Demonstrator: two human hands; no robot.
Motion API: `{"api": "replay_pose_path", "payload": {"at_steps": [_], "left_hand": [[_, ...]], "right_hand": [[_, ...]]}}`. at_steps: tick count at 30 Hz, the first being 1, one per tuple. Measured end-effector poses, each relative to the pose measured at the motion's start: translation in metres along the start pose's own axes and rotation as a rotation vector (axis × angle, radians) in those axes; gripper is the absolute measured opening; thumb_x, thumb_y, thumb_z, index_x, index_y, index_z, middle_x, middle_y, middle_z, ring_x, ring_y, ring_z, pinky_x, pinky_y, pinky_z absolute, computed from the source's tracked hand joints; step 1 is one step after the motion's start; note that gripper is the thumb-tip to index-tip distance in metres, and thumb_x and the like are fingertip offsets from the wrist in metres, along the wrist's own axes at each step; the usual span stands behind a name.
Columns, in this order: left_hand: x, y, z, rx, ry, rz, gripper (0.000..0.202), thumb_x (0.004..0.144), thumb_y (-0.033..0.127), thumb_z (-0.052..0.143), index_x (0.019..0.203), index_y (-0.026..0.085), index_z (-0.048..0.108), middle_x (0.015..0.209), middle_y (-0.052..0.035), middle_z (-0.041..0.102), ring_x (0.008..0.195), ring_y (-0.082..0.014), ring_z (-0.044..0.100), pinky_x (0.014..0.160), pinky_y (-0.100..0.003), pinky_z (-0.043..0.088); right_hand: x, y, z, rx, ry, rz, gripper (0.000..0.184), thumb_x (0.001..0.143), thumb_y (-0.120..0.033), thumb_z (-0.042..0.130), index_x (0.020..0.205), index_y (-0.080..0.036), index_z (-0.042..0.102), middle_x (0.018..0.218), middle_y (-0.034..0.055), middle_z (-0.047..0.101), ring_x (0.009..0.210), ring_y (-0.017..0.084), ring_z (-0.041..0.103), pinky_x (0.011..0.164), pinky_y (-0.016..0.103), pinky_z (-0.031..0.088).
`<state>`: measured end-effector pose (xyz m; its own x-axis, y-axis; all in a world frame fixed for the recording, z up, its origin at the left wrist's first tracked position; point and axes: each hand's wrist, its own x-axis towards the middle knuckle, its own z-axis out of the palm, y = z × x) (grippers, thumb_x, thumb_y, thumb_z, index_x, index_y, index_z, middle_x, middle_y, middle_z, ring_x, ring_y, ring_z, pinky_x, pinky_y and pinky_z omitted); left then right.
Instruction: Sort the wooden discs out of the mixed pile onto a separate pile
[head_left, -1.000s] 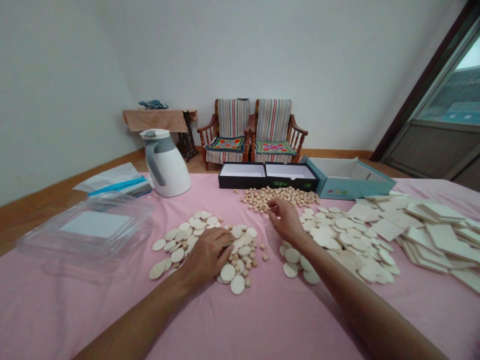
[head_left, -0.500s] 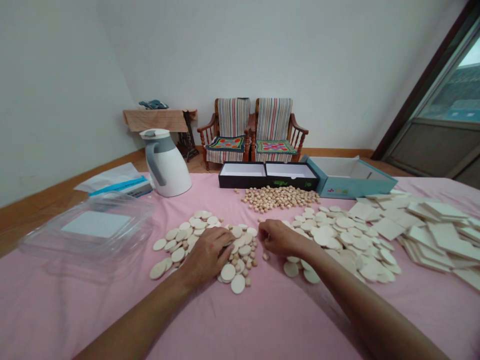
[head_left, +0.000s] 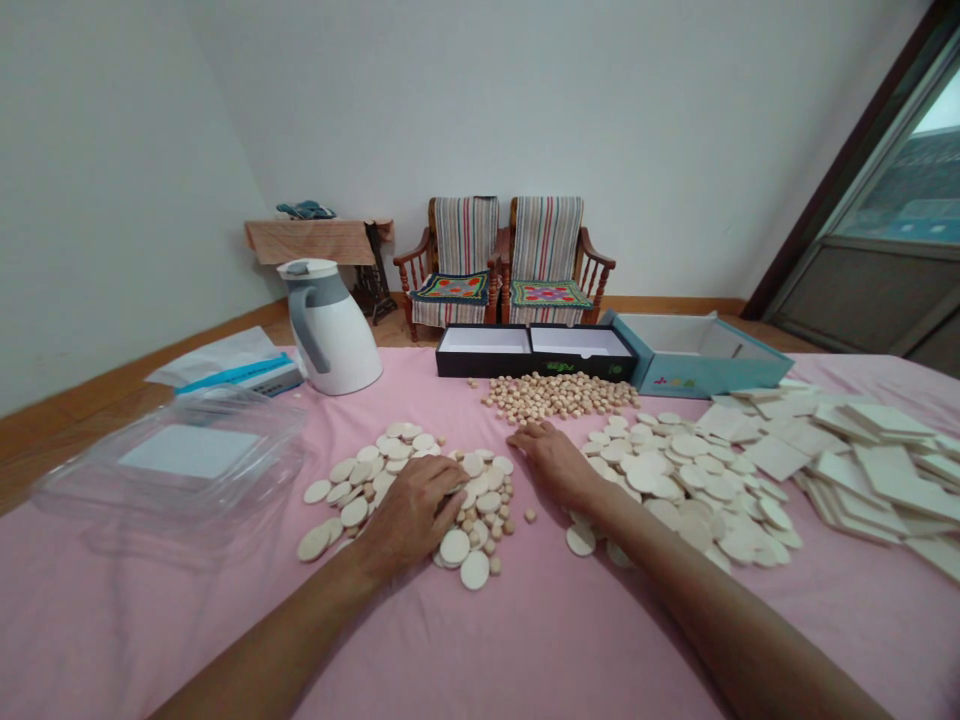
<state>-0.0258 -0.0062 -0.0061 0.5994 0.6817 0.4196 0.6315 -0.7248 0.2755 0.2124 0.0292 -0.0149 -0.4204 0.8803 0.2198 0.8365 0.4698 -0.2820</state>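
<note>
My left hand (head_left: 411, 508) rests on a mixed pile of round wooden discs (head_left: 475, 571) and small wooden beads (head_left: 495, 565). Its fingers curl down, with the edge of a disc showing between thumb and forefinger. Across a strip of cloth, my right hand (head_left: 556, 465) lies palm down, fingers stretched forward and nothing seen in them. Its fingertips are at the near edge of a heap of small wooden beads (head_left: 562, 395). Under and beside the right wrist spreads a larger pile of wooden discs (head_left: 686, 480). One loose bead (head_left: 530, 516) sits between the two piles.
A black two-part box (head_left: 536, 362) and a light-blue box (head_left: 712, 375) stand behind the beads. Square wooden boards (head_left: 885, 470) are heaped at right. A white jug (head_left: 337, 335), clear plastic packaging (head_left: 180, 450) and a blue-and-white packet (head_left: 240, 375) occupy the left of the pink cloth (head_left: 480, 660).
My right hand has moved forward and slightly left to the bead heap, its closed fingers now stretched out. The left hand has stayed on its pile.
</note>
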Motion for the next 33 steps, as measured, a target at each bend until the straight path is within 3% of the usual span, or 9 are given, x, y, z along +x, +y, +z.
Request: {"api": "replay_pose_path", "payload": {"at_steps": [6,9,12,14,16,19,24,29,33], "left_hand": [[0.0,0.001,-0.002,-0.003,0.008,0.007,0.021,0.088,0.019,0.05,0.104,0.018,0.064,0.101,-0.0081,0.065,0.097,-0.0202,0.058,0.087,-0.037,0.045],[0.0,0.001,-0.001,-0.007,0.013,0.013,0.021,0.088,0.019,0.05,0.103,0.018,0.064,0.1,-0.0083,0.065,0.096,-0.0202,0.058,0.087,-0.037,0.046],[-0.001,0.0,0.0,-0.007,0.019,0.01,0.021,0.088,0.019,0.05,0.103,0.018,0.064,0.1,-0.0086,0.065,0.096,-0.0204,0.058,0.087,-0.037,0.046],[-0.001,0.0,0.0,-0.003,0.016,0.003,0.021,0.088,0.019,0.05,0.104,0.018,0.064,0.101,-0.0085,0.065,0.097,-0.0205,0.058,0.088,-0.037,0.045],[0.0,0.0,0.0,0.002,0.005,-0.001,0.021,0.088,0.019,0.05,0.104,0.018,0.064,0.102,-0.0081,0.065,0.097,-0.0205,0.058,0.088,-0.037,0.045],[0.0,0.0,0.0,0.002,0.001,0.003,0.02,0.088,0.019,0.05,0.104,0.018,0.063,0.101,-0.0078,0.065,0.097,-0.0206,0.057,0.088,-0.037,0.045],[-0.001,-0.001,0.0,-0.002,-0.02,-0.003,0.02,0.088,0.019,0.05,0.103,0.018,0.063,0.102,-0.0074,0.065,0.098,-0.0207,0.057,0.089,-0.037,0.044],[-0.001,-0.001,0.0,-0.001,-0.028,-0.009,0.02,0.088,0.019,0.05,0.103,0.019,0.063,0.102,-0.0072,0.065,0.098,-0.0207,0.056,0.089,-0.037,0.043],[0.0,-0.001,0.0,-0.002,-0.037,-0.017,0.019,0.089,0.019,0.05,0.103,0.018,0.063,0.101,-0.0073,0.065,0.097,-0.0208,0.057,0.088,-0.037,0.043]], "right_hand": [[0.0,0.006,-0.001,0.015,0.035,0.184,0.02,0.079,-0.006,0.045,0.084,-0.013,0.062,0.087,0.0091,0.059,0.081,0.016,0.053,0.073,0.025,0.039],[0.004,0.016,-0.007,0.085,0.221,0.246,0.032,0.072,0.0,0.044,0.095,-0.013,0.061,0.093,0.0095,0.059,0.088,0.017,0.053,0.077,0.027,0.041],[0.006,0.017,-0.013,0.164,0.416,0.213,0.043,0.073,0.001,0.041,0.11,-0.014,0.057,0.106,0.0114,0.057,0.091,0.017,0.054,0.08,0.03,0.043],[0.005,0.012,-0.016,0.194,0.347,0.162,0.034,0.075,-0.002,0.043,0.1,-0.015,0.061,0.098,0.0091,0.061,0.084,0.016,0.056,0.077,0.029,0.043],[0.002,0.004,-0.015,0.21,0.173,0.111,0.022,0.074,-0.005,0.047,0.086,-0.015,0.062,0.084,0.0059,0.063,0.075,0.015,0.055,0.071,0.026,0.042],[-0.002,-0.011,-0.01,0.205,0.02,0.033,0.021,0.073,-0.007,0.049,0.087,-0.015,0.063,0.085,0.0064,0.064,0.078,0.016,0.055,0.071,0.025,0.04],[-0.003,-0.022,-0.002,0.178,-0.054,-0.074,0.03,0.073,-0.005,0.05,0.098,-0.017,0.062,0.095,0.0071,0.063,0.094,0.018,0.052,0.083,0.028,0.037],[-0.004,-0.022,-0.001,0.167,-0.069,-0.034,0.034,0.073,-0.006,0.049,0.103,-0.016,0.061,0.096,0.0076,0.06,0.092,0.017,0.051,0.078,0.025,0.037],[-0.005,-0.02,-0.015,0.104,-0.037,-0.005,0.031,0.072,-0.009,0.051,0.101,-0.014,0.062,0.095,0.0091,0.059,0.092,0.018,0.051,0.078,0.026,0.038]]}}
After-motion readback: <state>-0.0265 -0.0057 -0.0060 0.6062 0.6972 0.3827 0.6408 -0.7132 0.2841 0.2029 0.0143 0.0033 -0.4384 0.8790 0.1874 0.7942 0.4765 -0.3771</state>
